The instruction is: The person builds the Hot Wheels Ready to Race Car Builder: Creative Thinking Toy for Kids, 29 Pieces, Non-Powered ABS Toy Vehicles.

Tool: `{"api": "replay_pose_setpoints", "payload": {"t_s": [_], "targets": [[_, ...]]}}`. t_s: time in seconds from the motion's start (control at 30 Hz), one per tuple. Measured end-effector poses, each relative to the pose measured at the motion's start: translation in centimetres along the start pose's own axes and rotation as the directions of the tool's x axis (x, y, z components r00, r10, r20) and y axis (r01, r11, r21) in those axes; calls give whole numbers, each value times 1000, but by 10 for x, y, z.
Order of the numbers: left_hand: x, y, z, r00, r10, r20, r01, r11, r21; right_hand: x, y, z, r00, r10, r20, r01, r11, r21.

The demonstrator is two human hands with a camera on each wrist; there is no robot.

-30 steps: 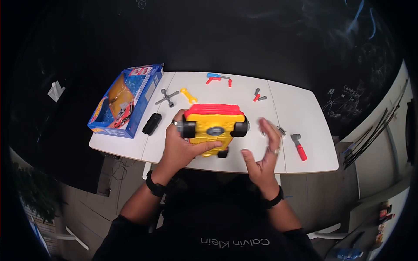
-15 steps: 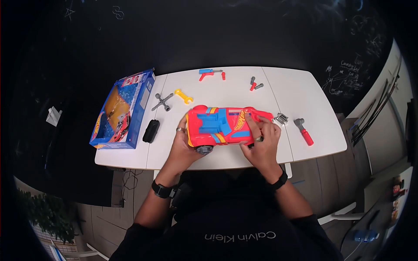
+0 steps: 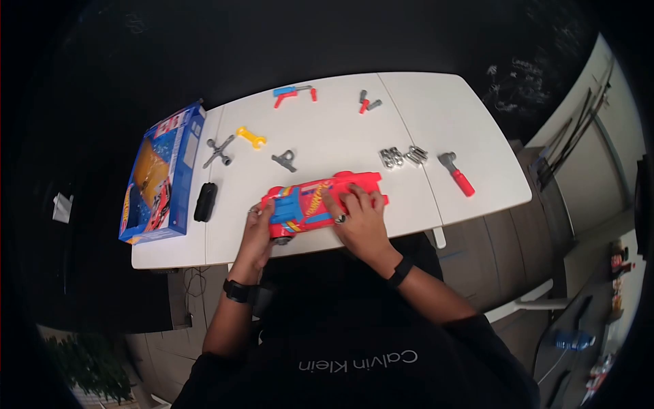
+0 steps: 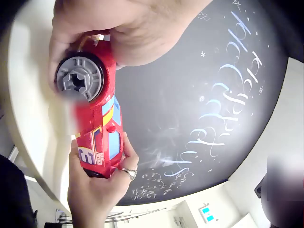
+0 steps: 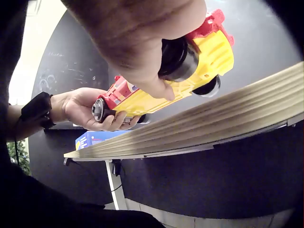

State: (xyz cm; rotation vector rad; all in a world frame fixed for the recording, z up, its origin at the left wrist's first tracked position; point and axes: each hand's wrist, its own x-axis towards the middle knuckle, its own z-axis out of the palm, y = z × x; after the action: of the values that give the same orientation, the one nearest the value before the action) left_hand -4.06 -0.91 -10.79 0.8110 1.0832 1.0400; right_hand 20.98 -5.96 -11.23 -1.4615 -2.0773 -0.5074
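Note:
A toy car (image 3: 315, 198), red on top with blue windows, is held level between both hands near the table's front edge. My left hand (image 3: 256, 237) grips its left end, and in the left wrist view a grey wheel (image 4: 80, 78) shows beside that palm. Across the car's right end, my right hand (image 3: 364, 225) has its fingers over the red top and its thumb at the lower side. From the right wrist view the yellow underside (image 5: 209, 61) and black wheels (image 5: 179, 61) are visible, with left-hand fingers (image 5: 114, 122) curled beneath the far end.
On the white table (image 3: 327, 136) lie a yellow wrench (image 3: 251, 138), grey cross wrench (image 3: 219, 150), small grey part (image 3: 285, 161), black part (image 3: 205, 202), blue-and-red toy drill (image 3: 293, 94), silver engine-like pieces (image 3: 403, 157) and a red-handled tool (image 3: 458, 175). A blue box (image 3: 163, 177) stands left.
The car turned from underside showing to top up. My right hand, apart from it at first, took hold of its right end. Both hands then brought the car lower and leftward.

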Motion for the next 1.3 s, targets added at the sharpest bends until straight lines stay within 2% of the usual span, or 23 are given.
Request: {"api": "replay_pose_setpoints", "payload": {"t_s": [0.1, 0.13, 0.2, 0.27, 0.33, 0.37, 0.43, 0.47, 0.53, 0.67, 0.73, 0.77, 0.8, 0.83, 0.87, 0.9, 0.93, 0.97, 1.03, 1.07, 1.13, 1.27, 1.3], "targets": [[7, -4, -9, 999, 23, -44, -23, 1000, -6, 16, 14, -29, 991, -133, -1, 128, 951, 282], [7, -3, -9, 995, 40, -95, -41, 999, -10, 19, 28, -29, 992, -129, 0, 123, 952, 279], [6, 1, -13, 994, 49, -99, -47, 999, 19, 25, 69, -26, 961, 273, 37, -260, 857, 444], [15, -7, -30, 994, 91, -60, -89, 995, 35, 41, 127, -22, 870, 468, 154, -490, 854, 175], [14, -9, -32, 994, 91, -62, -89, 996, 33, 52, 154, -16, 814, 532, 234, -532, 844, -65], [15, -8, -30, 993, 97, -61, -95, 995, 33, 59, 156, -14, 814, 532, 232, -532, 844, -68], [11, -7, -27, 994, 84, -71, -83, 996, 22, 69, 151, -7, 806, 445, 389, -336, 887, -319], [10, -6, -26, 994, 76, -84, -75, 997, 11, 72, 150, -3, 809, 441, 389, -333, 888, -316], [9, -6, -26, 994, 67, -82, -67, 998, 10, 73, 142, 12, 795, 399, 457, -203, 885, -420], [8, -7, -31, 995, 51, -81, -51, 999, 2, 73, 142, 37, 849, 356, 390, -211, 906, -368], [7, -5, -33, 995, 48, -91, -48, 999, 5, 78, 140, 27, 786, 338, 517, -237, 938, -254], [10, -5, -35, 996, 22, -86, -19, 999, 35, 76, 136, 24, 850, 320, 419, -273, 947, -169], [12, -5, -36, 997, -7, -81, 12, 998, 65, 74, 135, 20, 856, 312, 413, -265, 950, -167], [8, 1, -30, 991, 4, -134, 12, 993, 113, 75, 130, 7, 911, 161, 379, -213, 972, 98], [11, 0, -34, 990, 12, -139, 3, 995, 105, 76, 124, -5, 951, 18, 308, -132, 926, 354], [18, -2, -40, 992, 57, -109, -33, 978, 205, 76, 115, -16, 952, 4, 306, -118, 928, 354], [22, -3, -45, 993, 94, -75, -67, 951, 303, 74, 101, -27, 947, -87, 309, -77, 872, 483], [23, -4, -48, 992, 96, -79, -69, 952, 297, 73, 88, -34, 938, -174, 300, -45, 797, 602], [27, -4, -48, 979, 192, -70, -142, 885, 443, 73, 69, -41, 868, -167, 468, -157, 801, 577], [29, -5, -48, 978, 196, -65, -148, 886, 439, 74, 63, -43, 831, -146, 537, -225, 795, 564], [31, -6, -49, 967, 245, -77, -157, 801, 578, 69, 62, -36, 836, -158, 525, -207, 795, 570], [23, 4, -45, 960, 275, -44, -176, 721, 670, 60, 65, -26, 862, -200, 466, -120, 813, 570], [16, 8, -40, 926, 370, -75, -138, 515, 846, 57, 67, -26, 868, -177, 465, -135, 816, 562]]}}
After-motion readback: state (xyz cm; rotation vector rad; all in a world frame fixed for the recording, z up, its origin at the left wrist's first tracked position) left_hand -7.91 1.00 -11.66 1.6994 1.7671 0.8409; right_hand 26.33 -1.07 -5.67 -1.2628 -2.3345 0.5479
